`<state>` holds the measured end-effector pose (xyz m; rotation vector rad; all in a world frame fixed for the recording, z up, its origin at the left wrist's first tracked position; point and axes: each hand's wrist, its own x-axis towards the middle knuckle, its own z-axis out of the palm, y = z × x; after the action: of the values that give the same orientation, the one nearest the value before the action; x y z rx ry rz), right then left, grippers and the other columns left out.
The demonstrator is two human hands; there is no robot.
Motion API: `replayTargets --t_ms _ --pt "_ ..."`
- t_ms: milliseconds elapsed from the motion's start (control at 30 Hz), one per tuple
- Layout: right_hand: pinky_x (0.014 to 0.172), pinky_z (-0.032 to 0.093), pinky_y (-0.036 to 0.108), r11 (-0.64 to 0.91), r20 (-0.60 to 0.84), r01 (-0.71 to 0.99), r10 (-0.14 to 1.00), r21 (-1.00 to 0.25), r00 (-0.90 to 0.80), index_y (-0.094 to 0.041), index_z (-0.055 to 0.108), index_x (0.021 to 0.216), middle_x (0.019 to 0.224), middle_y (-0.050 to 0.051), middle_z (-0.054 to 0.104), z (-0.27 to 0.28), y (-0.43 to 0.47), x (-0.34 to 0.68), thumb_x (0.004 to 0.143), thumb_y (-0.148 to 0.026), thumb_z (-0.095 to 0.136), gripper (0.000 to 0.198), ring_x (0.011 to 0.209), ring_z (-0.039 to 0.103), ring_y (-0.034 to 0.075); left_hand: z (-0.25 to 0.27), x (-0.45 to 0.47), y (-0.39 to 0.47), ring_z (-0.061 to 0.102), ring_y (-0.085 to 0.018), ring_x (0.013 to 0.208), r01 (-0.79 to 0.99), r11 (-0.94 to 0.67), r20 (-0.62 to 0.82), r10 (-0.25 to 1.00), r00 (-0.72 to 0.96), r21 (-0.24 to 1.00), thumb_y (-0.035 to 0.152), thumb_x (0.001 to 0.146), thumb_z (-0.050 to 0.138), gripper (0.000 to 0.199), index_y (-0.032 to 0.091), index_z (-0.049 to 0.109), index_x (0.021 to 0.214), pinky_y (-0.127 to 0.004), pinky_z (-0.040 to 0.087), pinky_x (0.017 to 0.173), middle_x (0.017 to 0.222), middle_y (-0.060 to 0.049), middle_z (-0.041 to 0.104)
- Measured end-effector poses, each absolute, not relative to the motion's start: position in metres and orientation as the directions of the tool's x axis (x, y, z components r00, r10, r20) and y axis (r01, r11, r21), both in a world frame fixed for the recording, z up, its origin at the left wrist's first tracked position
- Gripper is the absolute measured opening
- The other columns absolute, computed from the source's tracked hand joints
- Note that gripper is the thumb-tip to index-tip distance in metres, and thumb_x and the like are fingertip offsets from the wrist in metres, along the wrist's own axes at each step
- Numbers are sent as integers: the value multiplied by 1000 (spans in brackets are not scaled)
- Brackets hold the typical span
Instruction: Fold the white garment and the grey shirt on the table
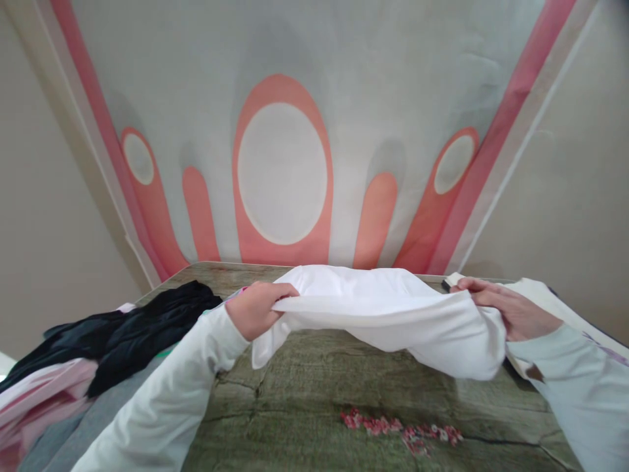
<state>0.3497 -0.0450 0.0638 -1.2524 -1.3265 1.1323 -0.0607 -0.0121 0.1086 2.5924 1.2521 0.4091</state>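
A white piece of clothing [368, 305] is stretched sideways above the table, its exact kind not plain from its folds. My left hand [258, 308] pinches its left end between thumb and fingers. At the other end, my right hand [511, 308] grips the cloth, with its fingers partly hidden behind the fabric. The upper edge runs fairly taut between both hands, while the lower part hangs in loose folds, lowest near the right hand.
Black, pink and grey clothes [147, 328] lie heaped at the table's left. On the right, a cream folded garment [531, 292] lies partly behind my right arm. The wood-patterned table [304, 406] has a printed pink blossom design [403, 429]. A white, pink-patterned panel [282, 174] stands behind.
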Motion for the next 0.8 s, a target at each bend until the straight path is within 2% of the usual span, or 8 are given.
replayTargets --t_ms 133,233,300,400,500,567,667,800 --pt "52 42 25 35 1 103 947 -994 -320 -20 58 71 68 3 55 81 -67 348 63 -33 64 16 58 51 14 138 -81 -38 55 -14 56 693 -452 -49 818 574 562 32 69 55 31 24 62 98 -20 41 54 61 3 61" --pt "48 45 26 -34 -108 151 849 -988 -517 -18 61 81 75 7 60 85 -79 342 65 -38 63 26 53 55 15 135 -91 -36 49 -11 38 662 -245 -151 863 482 708 45 72 52 37 22 62 99 -18 34 40 45 4 54" --pt "40 44 25 -100 -175 158 790 -982 -588 -17 60 89 83 9 61 83 -81 335 65 -41 63 34 53 58 16 123 -92 -23 49 -11 36 645 -173 -196 866 459 744 47 73 51 39 20 61 100 -18 34 37 47 3 56" --pt "44 48 28 -100 -211 211 765 -972 -608 -17 57 97 92 11 59 73 -73 326 65 -41 63 40 65 61 19 91 -82 5 57 -13 47 687 -266 -171 851 497 676 44 75 50 37 19 59 101 -20 40 44 63 -1 64" --pt "59 51 29 -15 -234 362 787 -932 -571 -16 57 99 96 10 59 55 -59 324 69 -39 61 39 71 60 16 44 -64 28 60 -16 75 679 -573 56 781 622 459 35 75 51 25 18 62 91 -24 44 68 83 -4 65" --pt "61 49 27 72 -243 493 803 -867 -545 -15 60 96 93 8 60 42 -52 324 68 -37 61 36 71 58 14 13 -53 38 58 -17 84 662 -662 74 724 686 352 28 77 48 21 19 63 87 -26 41 78 88 -5 63" --pt "61 47 26 232 -217 598 783 -768 -583 -16 63 91 87 6 60 25 -50 313 65 -35 62 32 72 57 14 -19 -48 50 55 -17 92 650 -694 58 696 716 310 28 81 42 25 17 62 92 -27 39 85 97 -7 60" --pt "65 46 27 457 -121 544 677 -704 -726 -17 63 95 89 6 55 11 -67 272 63 -31 62 35 72 54 14 -31 -64 67 46 -19 109 769 -594 41 797 603 234 32 83 40 35 15 54 109 -31 32 95 117 -11 52"
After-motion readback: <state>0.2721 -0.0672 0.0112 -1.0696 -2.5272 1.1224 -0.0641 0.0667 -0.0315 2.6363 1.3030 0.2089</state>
